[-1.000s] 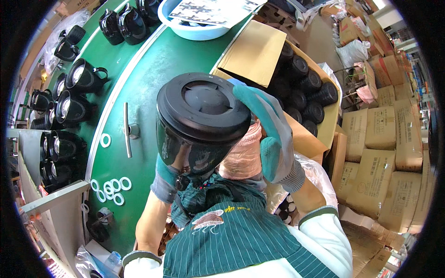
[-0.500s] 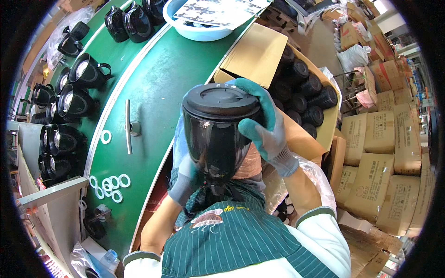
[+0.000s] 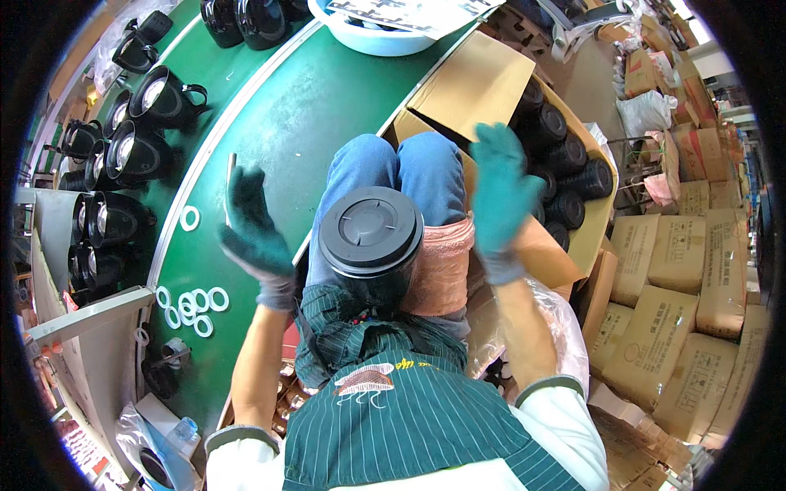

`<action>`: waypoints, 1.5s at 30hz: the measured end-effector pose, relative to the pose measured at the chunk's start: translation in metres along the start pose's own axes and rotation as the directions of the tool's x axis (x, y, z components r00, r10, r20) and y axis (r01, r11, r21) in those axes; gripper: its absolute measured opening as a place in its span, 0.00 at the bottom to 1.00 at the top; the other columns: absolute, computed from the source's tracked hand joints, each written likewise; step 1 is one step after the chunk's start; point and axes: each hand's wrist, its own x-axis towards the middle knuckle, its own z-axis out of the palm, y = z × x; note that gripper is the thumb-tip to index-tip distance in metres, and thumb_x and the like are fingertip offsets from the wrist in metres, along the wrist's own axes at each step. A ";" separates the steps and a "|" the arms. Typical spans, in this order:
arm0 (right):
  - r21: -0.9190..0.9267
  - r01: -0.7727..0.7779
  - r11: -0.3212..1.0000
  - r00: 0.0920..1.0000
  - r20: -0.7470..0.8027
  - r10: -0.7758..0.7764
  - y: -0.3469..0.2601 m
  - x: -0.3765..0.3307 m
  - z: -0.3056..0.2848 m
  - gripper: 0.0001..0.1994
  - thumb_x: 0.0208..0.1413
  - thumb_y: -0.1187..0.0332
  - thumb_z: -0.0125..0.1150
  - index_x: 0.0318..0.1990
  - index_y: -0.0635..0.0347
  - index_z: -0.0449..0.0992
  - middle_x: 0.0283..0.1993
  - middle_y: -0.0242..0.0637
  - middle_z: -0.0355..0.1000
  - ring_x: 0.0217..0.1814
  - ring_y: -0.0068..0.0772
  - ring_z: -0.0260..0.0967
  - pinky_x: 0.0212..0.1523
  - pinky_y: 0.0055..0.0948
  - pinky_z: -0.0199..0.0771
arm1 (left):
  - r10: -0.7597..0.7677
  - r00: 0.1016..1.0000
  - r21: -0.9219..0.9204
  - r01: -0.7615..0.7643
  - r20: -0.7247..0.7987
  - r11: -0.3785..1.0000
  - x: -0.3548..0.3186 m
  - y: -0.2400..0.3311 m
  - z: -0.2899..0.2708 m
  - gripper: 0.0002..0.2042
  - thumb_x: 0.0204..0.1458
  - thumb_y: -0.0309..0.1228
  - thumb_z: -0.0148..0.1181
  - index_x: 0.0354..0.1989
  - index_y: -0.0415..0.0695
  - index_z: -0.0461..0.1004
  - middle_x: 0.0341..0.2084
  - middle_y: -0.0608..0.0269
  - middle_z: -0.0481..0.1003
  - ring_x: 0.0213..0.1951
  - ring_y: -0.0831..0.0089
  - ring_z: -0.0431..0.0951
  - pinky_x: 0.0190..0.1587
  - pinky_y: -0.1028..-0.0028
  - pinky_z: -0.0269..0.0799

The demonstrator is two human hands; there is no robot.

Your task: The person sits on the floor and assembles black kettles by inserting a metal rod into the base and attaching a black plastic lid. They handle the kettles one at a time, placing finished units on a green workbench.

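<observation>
On my lap, between my thighs, rests a black jug [image 3: 378,282] with a matte black round piece [image 3: 372,225] facing up on its wider end. Neither hand touches it. My left hand [image 3: 255,222], in a grey and green glove, is held open to its left, over the green table [image 3: 270,123] and overlapping the metal bar [image 3: 230,176] in view. My right hand [image 3: 501,196], gloved alike, is open and raised to the right of the jug, in front of the open carton. Its fingers are stretched out and hold nothing.
Several white rings [image 3: 217,299] lie on the table at left. Black jugs with handles [image 3: 168,98] stand beyond the white strip. A light blue basin [image 3: 368,39] sits at the far end. The open carton [image 3: 602,225] at right holds black round parts [image 3: 565,210]; stacked cartons [image 3: 647,331] rise farther right.
Both hands have let go of the jug and moved apart, left and right. The jug has come down onto my lap, and my view has shifted slightly.
</observation>
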 end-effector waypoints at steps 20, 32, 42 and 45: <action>-0.095 -0.247 0.964 0.926 0.270 0.264 0.031 -0.044 0.042 0.38 0.74 0.41 0.40 0.75 0.69 0.56 0.76 0.52 0.58 0.75 0.46 0.61 0.75 0.42 0.58 | -0.717 0.617 -0.229 0.786 0.323 0.574 0.045 0.005 0.047 0.40 0.60 0.66 0.51 0.69 0.44 0.69 0.63 0.47 0.73 0.64 0.54 0.75 0.66 0.51 0.72; -0.506 0.482 0.716 0.470 0.838 0.276 -0.066 -0.005 0.064 0.33 0.53 0.51 0.72 0.64 0.53 0.75 0.70 0.58 0.65 0.70 0.65 0.64 0.69 0.55 0.64 | -0.723 0.688 -0.317 0.671 -0.070 0.670 0.012 -0.045 -0.025 0.32 0.64 0.52 0.54 0.70 0.44 0.64 0.56 0.48 0.72 0.57 0.58 0.77 0.60 0.60 0.75; 0.093 -0.739 0.667 0.656 0.325 0.681 -0.068 -0.015 -0.003 0.31 0.69 0.49 0.59 0.71 0.59 0.64 0.69 0.44 0.67 0.69 0.37 0.65 0.69 0.41 0.67 | 0.194 0.837 0.540 -0.490 0.512 0.685 -0.095 0.111 0.006 0.61 0.28 0.58 0.81 0.74 0.41 0.59 0.70 0.37 0.57 0.69 0.36 0.61 0.68 0.44 0.60; 0.525 -0.828 0.195 0.495 0.523 0.693 -0.055 -0.015 0.045 0.31 0.70 0.48 0.56 0.72 0.57 0.62 0.71 0.45 0.65 0.71 0.40 0.63 0.72 0.45 0.66 | 0.290 0.828 0.572 -0.545 0.479 0.613 -0.078 0.138 0.027 0.52 0.31 0.58 0.80 0.69 0.50 0.68 0.64 0.39 0.64 0.63 0.36 0.67 0.63 0.46 0.67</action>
